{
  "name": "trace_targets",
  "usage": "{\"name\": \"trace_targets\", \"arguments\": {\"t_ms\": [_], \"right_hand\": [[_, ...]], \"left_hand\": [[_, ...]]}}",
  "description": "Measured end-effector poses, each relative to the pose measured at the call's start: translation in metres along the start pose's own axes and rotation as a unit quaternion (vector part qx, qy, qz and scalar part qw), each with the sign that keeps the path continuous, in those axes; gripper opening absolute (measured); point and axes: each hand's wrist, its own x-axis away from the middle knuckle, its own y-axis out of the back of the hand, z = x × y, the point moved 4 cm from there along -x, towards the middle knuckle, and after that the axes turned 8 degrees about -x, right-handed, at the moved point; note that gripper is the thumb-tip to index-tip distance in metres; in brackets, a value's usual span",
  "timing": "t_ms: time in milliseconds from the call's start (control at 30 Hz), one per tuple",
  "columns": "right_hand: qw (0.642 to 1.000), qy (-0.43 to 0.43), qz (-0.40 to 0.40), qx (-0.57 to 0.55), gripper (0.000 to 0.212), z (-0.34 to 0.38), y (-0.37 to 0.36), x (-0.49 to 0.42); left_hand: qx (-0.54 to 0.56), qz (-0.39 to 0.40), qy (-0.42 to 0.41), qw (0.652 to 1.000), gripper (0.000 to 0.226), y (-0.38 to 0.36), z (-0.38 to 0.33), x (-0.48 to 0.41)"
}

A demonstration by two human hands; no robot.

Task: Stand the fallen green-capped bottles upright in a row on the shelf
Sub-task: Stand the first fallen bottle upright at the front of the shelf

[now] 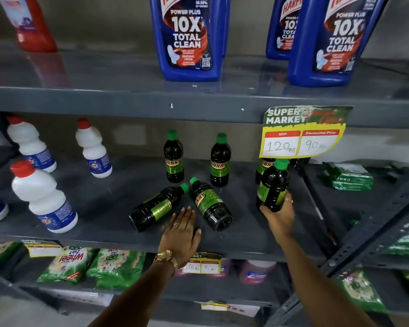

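Dark green-capped bottles stand and lie on the grey middle shelf (104, 199). Two upright bottles (174, 159) (220, 161) stand at the back, and a third (263, 168) is partly hidden behind the price tag. Two fallen bottles lie near the front: one (156, 206) with its cap pointing up-right, the other (210, 204) with its cap pointing up-left. My left hand (182, 234) lies flat and open on the shelf between them, holding nothing. My right hand (280, 215) grips another bottle (273, 185) from below, nearly upright, at the right.
White red-capped bottles (43, 197) stand on the left of the same shelf. A yellow price tag (300, 138) hangs from the upper shelf edge. Blue cleaner bottles (189, 38) stand above. Green packets (350, 175) lie at the right; detergent bags (80, 265) fill the shelf below.
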Motion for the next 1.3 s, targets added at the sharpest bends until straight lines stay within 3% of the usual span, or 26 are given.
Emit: {"name": "trace_targets", "arguments": {"t_ms": [233,467,700,800,900,1133,1300], "right_hand": [[0.997,0.022,-0.073,0.02,0.075,0.011,0.001,0.012],[0.999,-0.01,-0.032,0.026,0.072,0.005,-0.004,0.018],[0.987,-0.049,-0.111,0.106,0.101,0.014,-0.012,0.016],[0.997,-0.028,-0.055,0.046,0.086,0.007,-0.013,0.019],[0.998,-0.016,-0.049,0.036,0.072,0.005,-0.006,0.018],[0.983,-0.056,-0.096,0.146,0.113,0.014,-0.012,0.011],[0.996,-0.034,-0.012,0.084,0.078,0.003,0.002,0.011]], "left_hand": [[0.007,-0.005,-0.002,1.0,0.064,0.004,-0.002,0.003],[0.016,-0.003,-0.002,1.0,0.063,0.006,-0.003,0.004],[0.02,0.011,0.001,1.0,0.062,0.005,-0.003,0.002],[0.017,0.01,0.0,1.0,0.062,0.005,-0.004,0.002],[0.017,0.008,0.0,1.0,0.065,0.006,-0.005,0.003],[0.016,0.032,0.005,0.999,0.062,0.005,-0.005,0.0],[0.026,0.031,0.001,0.999,0.065,0.007,-0.005,0.001]]}}
